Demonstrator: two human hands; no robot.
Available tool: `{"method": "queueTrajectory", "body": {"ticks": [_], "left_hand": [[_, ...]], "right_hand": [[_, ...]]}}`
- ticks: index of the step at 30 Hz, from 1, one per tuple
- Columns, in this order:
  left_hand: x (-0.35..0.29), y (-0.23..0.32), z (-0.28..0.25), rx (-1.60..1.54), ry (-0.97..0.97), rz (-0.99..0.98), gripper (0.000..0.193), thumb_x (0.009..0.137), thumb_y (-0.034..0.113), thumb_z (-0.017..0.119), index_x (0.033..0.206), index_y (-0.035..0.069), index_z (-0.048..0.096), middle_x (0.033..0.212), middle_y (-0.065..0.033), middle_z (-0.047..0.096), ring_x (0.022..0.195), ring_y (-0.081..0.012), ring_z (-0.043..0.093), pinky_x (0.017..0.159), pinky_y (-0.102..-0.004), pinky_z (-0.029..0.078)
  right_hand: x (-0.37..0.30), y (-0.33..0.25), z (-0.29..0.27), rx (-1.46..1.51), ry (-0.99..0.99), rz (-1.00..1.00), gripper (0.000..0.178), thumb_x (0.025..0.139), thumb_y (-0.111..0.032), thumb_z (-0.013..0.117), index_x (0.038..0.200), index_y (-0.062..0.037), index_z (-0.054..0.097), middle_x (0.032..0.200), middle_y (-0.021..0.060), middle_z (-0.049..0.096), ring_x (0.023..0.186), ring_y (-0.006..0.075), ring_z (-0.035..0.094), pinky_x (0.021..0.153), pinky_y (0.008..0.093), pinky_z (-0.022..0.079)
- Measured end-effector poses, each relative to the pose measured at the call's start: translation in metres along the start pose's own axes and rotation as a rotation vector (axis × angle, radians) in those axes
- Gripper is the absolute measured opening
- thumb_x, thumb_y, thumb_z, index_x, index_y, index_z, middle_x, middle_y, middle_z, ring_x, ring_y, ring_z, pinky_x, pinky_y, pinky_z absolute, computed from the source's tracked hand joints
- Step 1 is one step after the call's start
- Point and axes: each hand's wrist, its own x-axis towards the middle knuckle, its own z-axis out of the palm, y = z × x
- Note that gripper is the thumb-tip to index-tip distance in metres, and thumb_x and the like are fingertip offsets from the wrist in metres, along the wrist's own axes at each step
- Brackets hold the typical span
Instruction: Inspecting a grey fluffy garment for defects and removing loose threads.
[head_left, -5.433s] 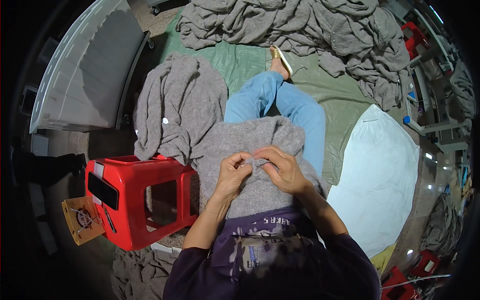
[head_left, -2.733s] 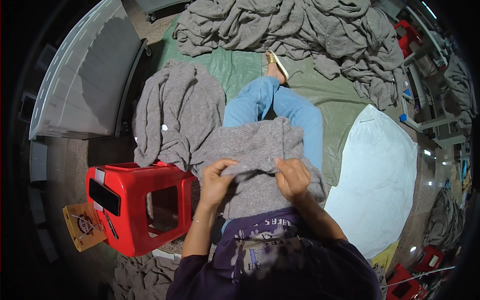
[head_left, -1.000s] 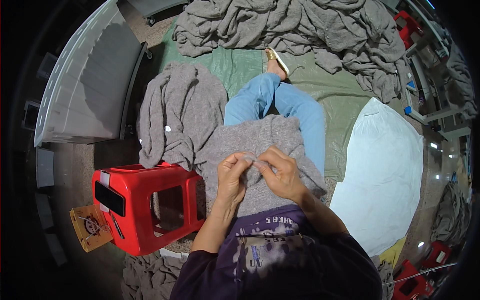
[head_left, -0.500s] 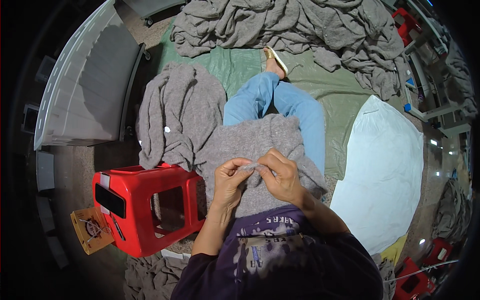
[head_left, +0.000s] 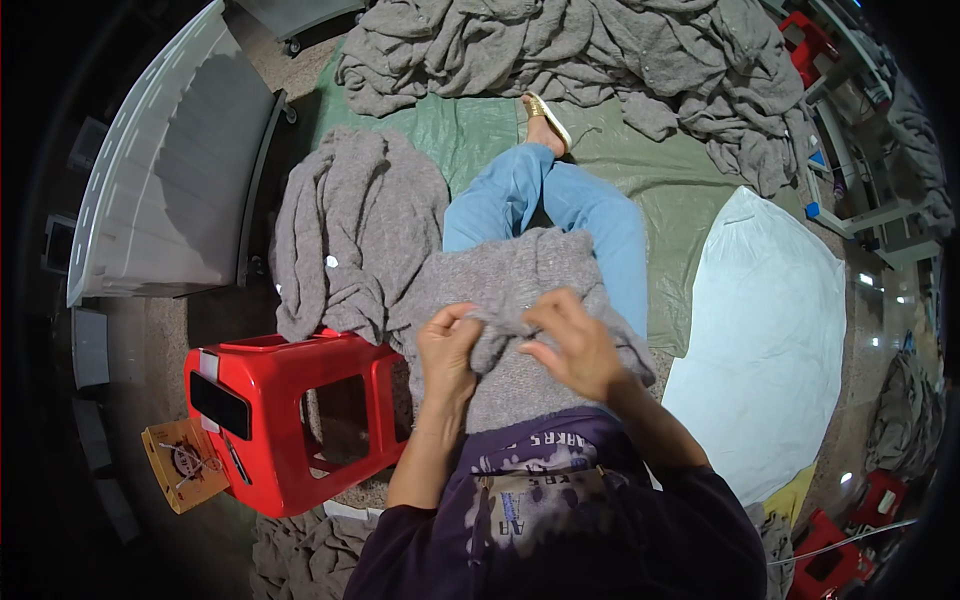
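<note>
A grey-brown knitted garment [head_left: 530,395] lies across my lap, bunched into a raised fold between my hands. My left hand [head_left: 447,350] is closed, pinching the knit at the left end of that fold. On the fold's right side, my right hand [head_left: 580,345] has its thumb apart from its fingers. Those fingertips are slightly smeared by motion and come close to the knit or touch it. The bunched fold hides whatever small detail lies between the hands.
Left of my legs rests another grey knit [head_left: 360,220], beside a red plastic stool [head_left: 290,440] carrying a phone [head_left: 220,405]. A yellow box [head_left: 185,465] adjoins the stool. Grey knits [head_left: 560,50] are heaped ahead; a white sack [head_left: 765,340] lies right; a pale wheeled bin [head_left: 170,170] stands left.
My hands have moved apart from where their fingertips met on the knit. The right thumb has separated from its fingers, and the left hand keeps its pinch.
</note>
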Motion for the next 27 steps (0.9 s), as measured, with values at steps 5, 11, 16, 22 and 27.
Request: {"method": "queueTrajectory", "body": {"ticks": [5,11,16,22,27], "left_hand": [[-0.006,0.022,-0.026,-0.190,-0.203,-0.106,0.008,0.081,0.003,0.063,0.089,0.001,0.062,0.083,-0.0040,0.066,0.077,-0.0105,0.061,0.074,-0.0239,0.048],[-0.021,0.043,0.001,-0.327,-0.218,-0.211,0.010,0.085,0.011,0.065,0.088,0.002,0.063,0.083,-0.0027,0.066,0.078,-0.0086,0.059,0.075,-0.0235,0.045],[-0.020,0.038,0.008,-0.221,-0.243,-0.104,0.006,0.086,0.008,0.063,0.087,0.002,0.064,0.082,-0.0022,0.065,0.075,-0.0075,0.057,0.070,-0.0213,0.043],[-0.031,0.038,0.019,-0.097,-0.284,-0.028,0.003,0.085,0.004,0.065,0.086,0.001,0.064,0.078,0.0013,0.062,0.069,-0.0034,0.053,0.064,-0.0164,0.041],[-0.032,0.036,0.014,-0.025,-0.285,0.053,0.006,0.084,0.001,0.067,0.089,-0.001,0.065,0.081,-0.0009,0.064,0.071,-0.0038,0.056,0.062,-0.0164,0.044]], "right_hand": [[-0.029,0.039,-0.050,0.021,0.029,0.241,0.025,0.074,0.001,0.062,0.099,0.0010,0.062,0.085,0.0117,0.059,0.077,0.0251,0.060,0.070,0.0322,0.047],[-0.036,0.028,-0.050,0.046,0.334,0.401,0.023,0.074,0.004,0.055,0.094,0.0020,0.065,0.089,0.0130,0.065,0.079,0.0218,0.062,0.073,0.0280,0.047],[-0.022,0.005,-0.048,-0.065,0.326,0.141,0.030,0.068,0.008,0.054,0.095,0.0025,0.065,0.087,0.0140,0.065,0.074,0.0240,0.062,0.068,0.0305,0.049],[-0.004,-0.033,-0.011,-0.105,0.201,-0.274,0.035,0.060,0.012,0.059,0.093,0.0014,0.066,0.084,0.0135,0.063,0.068,0.0267,0.061,0.060,0.0337,0.049],[0.003,-0.026,0.000,-0.093,0.240,-0.356,0.034,0.060,0.014,0.061,0.092,0.0018,0.065,0.083,0.0123,0.062,0.067,0.0266,0.061,0.057,0.0329,0.048]]}}
